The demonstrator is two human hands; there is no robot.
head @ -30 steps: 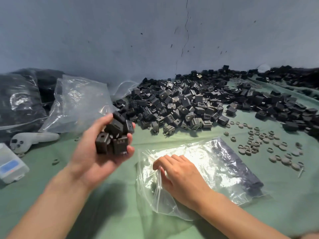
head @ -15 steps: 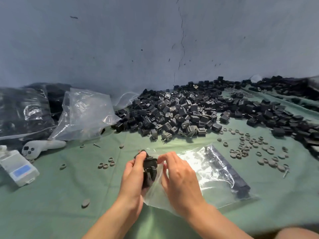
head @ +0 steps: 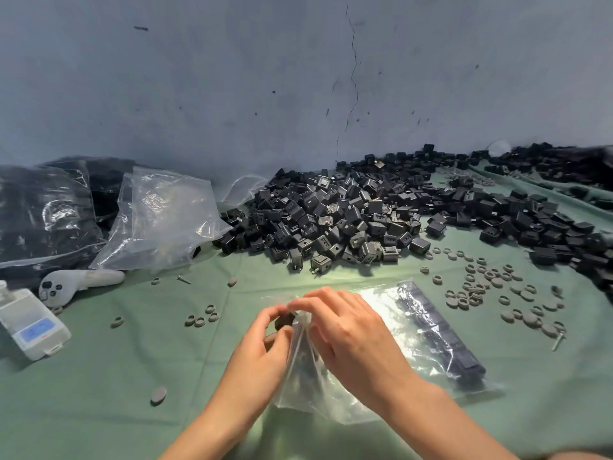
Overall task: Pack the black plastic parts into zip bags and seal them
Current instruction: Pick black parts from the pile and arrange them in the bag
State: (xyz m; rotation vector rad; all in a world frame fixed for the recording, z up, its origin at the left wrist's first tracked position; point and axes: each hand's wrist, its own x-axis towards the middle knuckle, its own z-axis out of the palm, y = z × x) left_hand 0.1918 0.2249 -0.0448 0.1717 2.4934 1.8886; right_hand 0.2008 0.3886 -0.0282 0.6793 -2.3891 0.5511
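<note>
A big heap of black plastic parts (head: pixel 348 214) lies on the green cloth ahead. A clear zip bag (head: pixel 391 330) lies in front of me, with a row of black parts (head: pixel 441 333) along its right side. My left hand (head: pixel 262 346) grips a few black parts (head: pixel 283 322) at the bag's mouth. My right hand (head: pixel 351 336) pinches the bag's upper lip, holding the mouth up. How many parts my left hand holds is hidden by its fingers.
Several grey rings and discs (head: pixel 491 290) lie scattered right of the bag, a few more (head: pixel 202 318) to the left. At the left are clear bags (head: pixel 159 220), dark filled bags (head: pixel 43 210), a white controller (head: pixel 76 283) and a small white scale (head: pixel 31 323).
My left hand carried a handful of black parts from the left to the bag's mouth and has pushed them partly in. My right hand lifted the bag's lip.
</note>
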